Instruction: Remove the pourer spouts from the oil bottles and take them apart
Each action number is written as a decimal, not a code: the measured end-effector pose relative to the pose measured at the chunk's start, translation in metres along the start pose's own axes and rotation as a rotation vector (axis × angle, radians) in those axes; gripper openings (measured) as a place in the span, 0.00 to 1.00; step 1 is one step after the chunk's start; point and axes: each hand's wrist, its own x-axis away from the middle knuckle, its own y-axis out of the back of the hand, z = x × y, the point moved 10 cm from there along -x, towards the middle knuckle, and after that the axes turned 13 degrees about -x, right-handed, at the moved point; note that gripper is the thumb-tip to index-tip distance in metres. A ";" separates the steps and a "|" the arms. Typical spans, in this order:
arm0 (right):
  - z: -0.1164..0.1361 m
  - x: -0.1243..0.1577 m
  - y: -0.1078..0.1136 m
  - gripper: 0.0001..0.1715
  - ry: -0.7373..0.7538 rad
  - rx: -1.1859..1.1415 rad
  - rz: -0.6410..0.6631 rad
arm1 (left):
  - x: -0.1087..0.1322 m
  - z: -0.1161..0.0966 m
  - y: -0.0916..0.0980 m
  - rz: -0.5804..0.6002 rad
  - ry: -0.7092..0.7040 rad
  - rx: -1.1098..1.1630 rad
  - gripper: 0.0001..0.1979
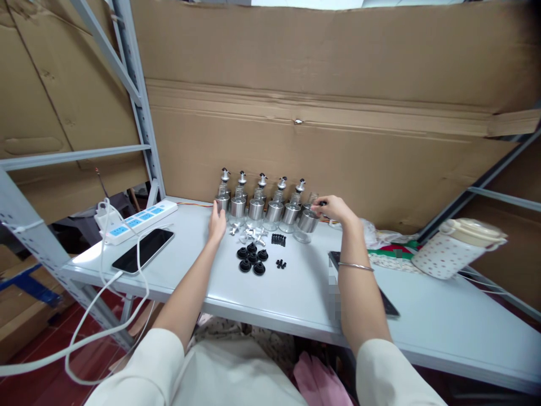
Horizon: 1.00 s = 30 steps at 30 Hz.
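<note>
The row of glass bottles with metal sleeves (274,212) stands upright toward the back of my white table (296,296), with silver pourer tops (262,180) showing behind their necks. My right hand (336,208) pinches a small black piece (322,203) just beside the neck of the rightmost bottle (308,221). My left hand (217,224) is at the side of the leftmost bottle (222,202); I cannot tell whether its fingers grip. In front of the row lie clear-white fittings (253,234), a neat line of little black parts (278,240), a cluster of round black caps (252,258) and a few tiny black bits (281,264). Farther left are a phone (143,251) and a power strip (146,220); on the right, a dark flat panel (389,305) lies partly under my forearm, and a dotted jug (448,248) stands beyond. Brown cardboard (329,146) rises behind everything.
</note>
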 end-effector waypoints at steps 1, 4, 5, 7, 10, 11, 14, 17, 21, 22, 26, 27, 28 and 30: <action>-0.001 -0.001 0.001 0.07 0.003 -0.001 -0.012 | 0.000 0.000 0.000 -0.001 0.000 0.000 0.28; -0.006 -0.004 0.003 0.06 0.013 -0.002 -0.071 | -0.001 0.001 -0.001 0.006 0.009 -0.014 0.29; -0.007 -0.005 0.004 0.06 0.016 -0.002 -0.092 | -0.001 0.001 -0.002 0.008 0.010 -0.019 0.29; -0.009 -0.008 0.005 0.06 0.024 -0.005 -0.124 | -0.002 0.002 -0.002 0.007 0.007 -0.022 0.28; -0.013 -0.012 0.004 0.05 0.038 0.000 -0.158 | -0.003 0.002 -0.002 -0.007 -0.005 -0.009 0.28; -0.014 -0.014 0.003 0.06 0.046 0.007 -0.169 | -0.003 0.002 -0.002 -0.010 -0.009 -0.004 0.28; -0.016 -0.018 0.002 0.06 0.085 0.051 -0.211 | -0.004 0.004 -0.004 -0.008 -0.015 -0.007 0.28; -0.018 -0.022 0.002 0.07 0.121 0.091 -0.256 | -0.005 0.005 -0.005 -0.003 -0.017 -0.018 0.29; -0.023 -0.024 0.000 0.07 0.129 0.087 -0.274 | -0.005 0.006 -0.005 0.006 -0.016 -0.020 0.29; -0.023 -0.024 0.000 0.06 0.129 0.080 -0.277 | -0.005 0.005 -0.005 0.007 -0.016 -0.023 0.29; -0.024 -0.022 0.000 0.06 0.128 0.034 -0.316 | -0.003 0.004 -0.005 0.016 -0.016 -0.042 0.29; -0.025 -0.021 0.001 0.08 0.123 0.018 -0.331 | -0.003 0.004 -0.005 0.022 -0.015 -0.047 0.29; -0.026 -0.021 0.002 0.09 0.115 0.001 -0.343 | -0.003 0.004 -0.005 0.028 -0.013 -0.053 0.30; -0.029 -0.021 0.003 0.12 0.096 -0.031 -0.349 | -0.004 0.006 -0.006 0.044 -0.009 -0.067 0.30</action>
